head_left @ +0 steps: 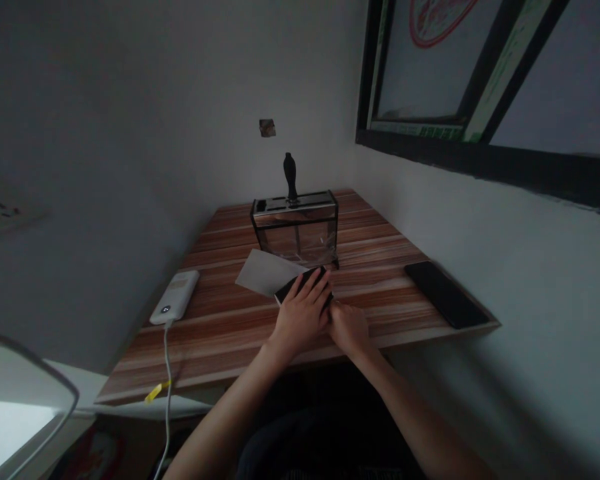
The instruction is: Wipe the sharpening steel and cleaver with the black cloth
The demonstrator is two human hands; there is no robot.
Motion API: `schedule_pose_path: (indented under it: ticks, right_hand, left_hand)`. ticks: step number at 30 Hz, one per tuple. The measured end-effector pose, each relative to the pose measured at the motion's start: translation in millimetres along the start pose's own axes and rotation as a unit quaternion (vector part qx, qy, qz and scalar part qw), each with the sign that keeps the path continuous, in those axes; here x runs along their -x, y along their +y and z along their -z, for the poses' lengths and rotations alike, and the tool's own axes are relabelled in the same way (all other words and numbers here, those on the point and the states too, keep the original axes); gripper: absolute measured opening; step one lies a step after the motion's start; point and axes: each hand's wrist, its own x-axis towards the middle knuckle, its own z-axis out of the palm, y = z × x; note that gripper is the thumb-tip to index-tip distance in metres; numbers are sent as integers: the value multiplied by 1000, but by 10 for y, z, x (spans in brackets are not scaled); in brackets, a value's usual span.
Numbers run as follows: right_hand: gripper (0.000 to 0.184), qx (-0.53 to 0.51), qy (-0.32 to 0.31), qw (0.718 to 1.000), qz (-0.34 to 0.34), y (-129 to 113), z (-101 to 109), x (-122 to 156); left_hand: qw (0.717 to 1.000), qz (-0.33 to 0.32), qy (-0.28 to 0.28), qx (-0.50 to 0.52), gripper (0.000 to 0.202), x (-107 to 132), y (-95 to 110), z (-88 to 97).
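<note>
My left hand (305, 308) lies flat with its fingers stretched out over a small black flat object (286, 289), perhaps a notebook or a cover. Against its lower right side my right hand (347, 325) is closed, the fingertips curled out of sight, so what they grip cannot be made out. A sheet of white paper (265, 272) lies on the table, partly under the black object. Just behind stands a clear-sided box (300, 241) with a black and metal top. An upright black handle (290, 175) rises from that top.
The wood-grain table (220, 307) meets walls at the back and right. A white power bank (176, 297) with a white cable (167, 367) lies at the left, a black phone (445, 293) at the right edge. A yellow tag (157, 391) hangs by the front edge.
</note>
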Motion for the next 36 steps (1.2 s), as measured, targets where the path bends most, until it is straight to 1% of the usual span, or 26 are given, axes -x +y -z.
schedule_pose_path:
  ticks: [5, 9, 12, 16, 21, 23, 26, 31, 36]
  right_hand:
    - [16, -2, 3, 1000, 7, 5, 2, 2]
    - [16, -1, 4, 1000, 11, 1, -9, -8]
    - [16, -7, -1, 1000, 15, -13, 8, -11]
    - [17, -11, -7, 1000, 5, -28, 49, -1]
    - [20, -20, 15, 1000, 14, -20, 30, 5]
    - [23, -19, 20, 1000, 15, -14, 7, 4]
    - [27, -25, 29, 999, 24, -6, -17, 4]
    - [28, -25, 39, 998, 31, 2, -23, 7]
    - [25, -9, 38, 999, 29, 2, -32, 5]
  left_hand:
    - [1000, -8, -1, -3, 50, 17, -5, -17]
    - [1000, 8, -3, -8, 51, 45, -7, -31]
    - [999, 35, 3, -3, 52, 43, 13, -40]
    - [996, 90, 17, -3, 52, 4, 59, -54]
    - [991, 133, 33, -12, 53, -37, 55, -55]
    - [988, 151, 41, -14, 53, -33, 6, -48]
    - [983, 177, 54, -17, 53, -11, -120, -33]
    - [972, 216, 86, -26, 53, 39, -418, -4]
    - [960, 263, 94, -29, 53, 86, -692, 14]
